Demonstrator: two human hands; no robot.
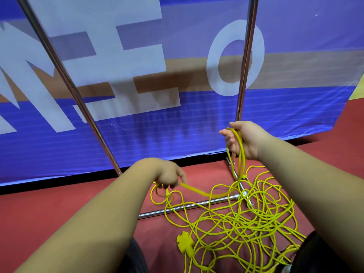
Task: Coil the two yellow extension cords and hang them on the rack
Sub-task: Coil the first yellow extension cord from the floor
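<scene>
A tangle of yellow extension cord lies on the red floor at the lower right, with a yellow multi-outlet end at its near left edge. My right hand is raised and shut on a few loops of cord that hang down from it. My left hand is lower and to the left, pinching a stretch of cord that sags across to the right-hand loops. The metal rack has two shiny uprights, and its base bars lie under the tangle.
A large blue banner with white letters stands right behind the rack. The rack's left upright slants across the view; the right upright rises just behind my right hand. My dark-clothed knees show at the bottom edge.
</scene>
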